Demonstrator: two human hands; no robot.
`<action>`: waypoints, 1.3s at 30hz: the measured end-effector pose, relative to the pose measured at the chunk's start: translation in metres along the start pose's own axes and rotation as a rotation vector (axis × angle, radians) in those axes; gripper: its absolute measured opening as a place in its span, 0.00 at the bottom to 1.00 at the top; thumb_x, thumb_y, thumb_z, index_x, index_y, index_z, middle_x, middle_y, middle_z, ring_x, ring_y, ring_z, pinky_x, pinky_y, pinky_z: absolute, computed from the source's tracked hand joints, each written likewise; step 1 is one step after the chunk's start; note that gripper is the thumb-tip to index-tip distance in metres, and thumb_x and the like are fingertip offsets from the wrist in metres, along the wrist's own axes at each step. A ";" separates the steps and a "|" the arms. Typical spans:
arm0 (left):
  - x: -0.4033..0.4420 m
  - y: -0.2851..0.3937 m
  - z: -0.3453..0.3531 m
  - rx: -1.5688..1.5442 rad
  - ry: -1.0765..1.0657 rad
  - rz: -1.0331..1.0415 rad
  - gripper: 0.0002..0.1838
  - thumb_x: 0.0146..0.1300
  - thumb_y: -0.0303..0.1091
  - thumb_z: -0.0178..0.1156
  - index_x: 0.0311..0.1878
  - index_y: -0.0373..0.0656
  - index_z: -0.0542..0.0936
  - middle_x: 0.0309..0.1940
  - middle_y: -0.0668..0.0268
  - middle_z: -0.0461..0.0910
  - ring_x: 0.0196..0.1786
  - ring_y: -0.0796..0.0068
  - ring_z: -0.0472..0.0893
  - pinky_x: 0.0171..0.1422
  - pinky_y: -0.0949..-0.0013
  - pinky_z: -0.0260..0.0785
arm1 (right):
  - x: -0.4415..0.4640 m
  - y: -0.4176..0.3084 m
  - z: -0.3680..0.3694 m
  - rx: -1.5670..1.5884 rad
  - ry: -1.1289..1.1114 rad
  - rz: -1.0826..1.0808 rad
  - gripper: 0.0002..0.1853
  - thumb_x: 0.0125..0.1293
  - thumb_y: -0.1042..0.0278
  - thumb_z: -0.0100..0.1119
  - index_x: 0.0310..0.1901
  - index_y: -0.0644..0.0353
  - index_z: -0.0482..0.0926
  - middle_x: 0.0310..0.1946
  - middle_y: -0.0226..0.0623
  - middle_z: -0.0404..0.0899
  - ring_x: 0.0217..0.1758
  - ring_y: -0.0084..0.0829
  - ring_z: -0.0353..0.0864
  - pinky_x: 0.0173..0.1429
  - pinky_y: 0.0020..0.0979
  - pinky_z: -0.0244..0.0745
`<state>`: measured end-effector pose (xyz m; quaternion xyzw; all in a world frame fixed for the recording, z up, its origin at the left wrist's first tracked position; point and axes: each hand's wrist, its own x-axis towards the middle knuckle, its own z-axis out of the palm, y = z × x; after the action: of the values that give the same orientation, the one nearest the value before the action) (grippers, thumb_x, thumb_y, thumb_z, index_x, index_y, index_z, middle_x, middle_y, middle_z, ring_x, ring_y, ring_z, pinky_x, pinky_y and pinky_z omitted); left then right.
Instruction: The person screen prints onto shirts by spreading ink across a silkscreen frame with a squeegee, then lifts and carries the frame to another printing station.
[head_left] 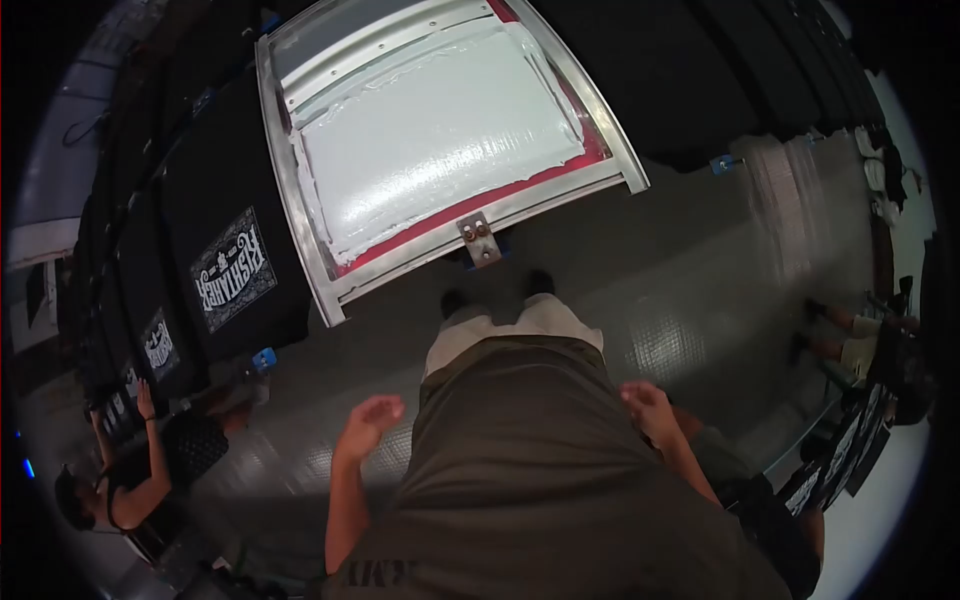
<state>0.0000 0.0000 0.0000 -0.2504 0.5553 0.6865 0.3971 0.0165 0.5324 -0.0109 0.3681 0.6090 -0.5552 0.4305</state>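
Observation:
My left hand (368, 425) hangs beside my body with its fingers loosely bent and apart, holding nothing. On the other side, my right hand (652, 408) hangs near my shirt, also loosely bent and bare. Both are well away from the screen printing frame (400, 275) in front of me. That metal frame has a red edge, and a thick layer of white ink (430, 140) covers its mesh. A squeegee or bar (385, 45) spans its far end. A small metal bracket (478, 240) sits on the near rail.
Black shirts with a white print (232, 270) lie on boards to the left; more black garments (690, 80) lie to the right. Blue clips (263, 360) mark board ends. One person (140, 480) reaches toward boards at lower left. Another person (855, 345) stands far right above the grey floor (690, 270).

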 end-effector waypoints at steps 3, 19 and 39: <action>0.027 0.036 0.069 0.101 0.145 0.005 0.11 0.62 0.31 0.68 0.47 0.42 0.83 0.42 0.63 0.83 0.48 0.72 0.81 0.58 0.70 0.72 | -0.021 -0.057 0.020 0.106 0.144 -0.412 0.15 0.67 0.65 0.65 0.54 0.57 0.81 0.39 0.33 0.83 0.45 0.26 0.81 0.54 0.26 0.74; 0.055 0.065 0.059 0.150 0.558 0.406 0.04 0.66 0.28 0.63 0.41 0.38 0.80 0.33 0.72 0.80 0.35 0.86 0.75 0.41 0.80 0.67 | 0.053 -0.114 0.068 0.146 0.186 -0.678 0.09 0.73 0.64 0.57 0.41 0.61 0.77 0.33 0.22 0.76 0.37 0.12 0.71 0.43 0.18 0.69; 0.024 0.124 0.064 0.885 -0.011 0.052 0.12 0.63 0.34 0.65 0.45 0.37 0.82 0.34 0.58 0.85 0.41 0.66 0.84 0.48 0.64 0.76 | -0.007 -0.195 0.043 -0.741 -0.241 -0.450 0.14 0.67 0.61 0.63 0.49 0.59 0.82 0.39 0.30 0.82 0.44 0.25 0.80 0.51 0.29 0.75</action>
<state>-0.1088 0.0597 0.0675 -0.0384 0.7999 0.3937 0.4514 -0.1568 0.4677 0.0655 -0.0199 0.7770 -0.4185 0.4698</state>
